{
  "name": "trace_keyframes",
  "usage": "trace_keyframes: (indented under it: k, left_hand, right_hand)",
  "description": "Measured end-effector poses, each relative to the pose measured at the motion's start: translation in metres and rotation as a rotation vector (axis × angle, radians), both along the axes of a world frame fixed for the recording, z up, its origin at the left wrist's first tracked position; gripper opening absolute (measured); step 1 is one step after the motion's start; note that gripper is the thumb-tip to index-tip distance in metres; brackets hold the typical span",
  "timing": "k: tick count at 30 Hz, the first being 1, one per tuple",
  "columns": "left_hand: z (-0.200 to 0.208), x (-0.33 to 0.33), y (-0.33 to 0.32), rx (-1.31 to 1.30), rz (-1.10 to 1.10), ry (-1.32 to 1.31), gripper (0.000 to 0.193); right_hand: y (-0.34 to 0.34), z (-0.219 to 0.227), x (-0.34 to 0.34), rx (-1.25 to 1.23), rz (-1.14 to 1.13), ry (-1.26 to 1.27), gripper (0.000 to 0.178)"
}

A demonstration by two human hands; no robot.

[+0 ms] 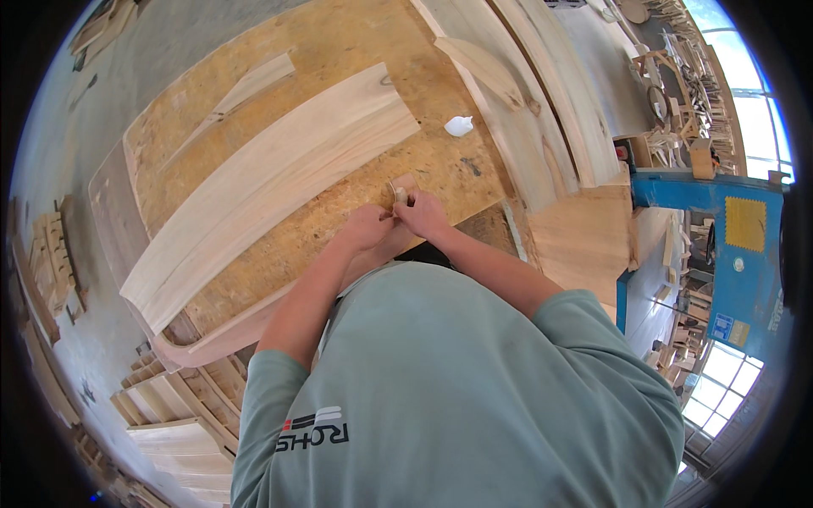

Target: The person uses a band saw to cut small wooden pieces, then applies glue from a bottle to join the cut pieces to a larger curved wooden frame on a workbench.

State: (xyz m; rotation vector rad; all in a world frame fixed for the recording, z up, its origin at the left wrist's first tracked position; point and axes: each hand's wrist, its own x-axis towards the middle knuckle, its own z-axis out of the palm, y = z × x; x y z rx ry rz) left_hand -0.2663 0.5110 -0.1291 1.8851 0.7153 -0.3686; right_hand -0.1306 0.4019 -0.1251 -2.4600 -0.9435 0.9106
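Both my hands meet over the near edge of a worn, yellowish work board, fingers bent and closed together. My right hand (423, 213) pinches a small, folded-looking tan piece (400, 192), whose kind I cannot make out. Against it, my left hand (370, 227) has its fingertips pressed close to the right ones; what they grip is mostly hidden. Just beyond my hands lies a long, wide, gently curved pale wooden panel (271, 186). A small white lump (458, 126) rests on the board to the far right of my hands.
A narrow wood offcut (246, 89) lies beyond the panel. Long planks (542, 110) run along the right side of the work board (339, 34). A blue machine (745, 254) stands at the right. Stacked wooden parts (182, 402) are on the floor at lower left.
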Motion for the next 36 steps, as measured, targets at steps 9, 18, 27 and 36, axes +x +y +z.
trace_keyframes:
  k: [9, 18, 27, 36]
  left_hand:
    - [0.03, -0.014, -0.008, -0.172, 0.216, -0.158, 0.039]
    - [0.077, 0.026, -0.077, -0.644, 0.375, -0.306, 0.031]
    - [0.109, 0.126, -0.27, -0.193, 0.154, -0.494, 0.029]
    - [0.132, 0.217, -0.494, -0.23, -0.177, -0.472, 0.033]
  right_hand:
    - [-0.029, 0.039, -0.006, 0.229, -0.453, 0.372, 0.023]
    - [-0.133, 0.082, -0.008, 0.594, -0.595, 0.899, 0.028]
    - [-0.321, 0.113, 0.03, 0.658, -0.695, 0.13, 0.033]
    - [-0.537, 0.138, 0.033, 0.585, -0.866, -0.276, 0.043]
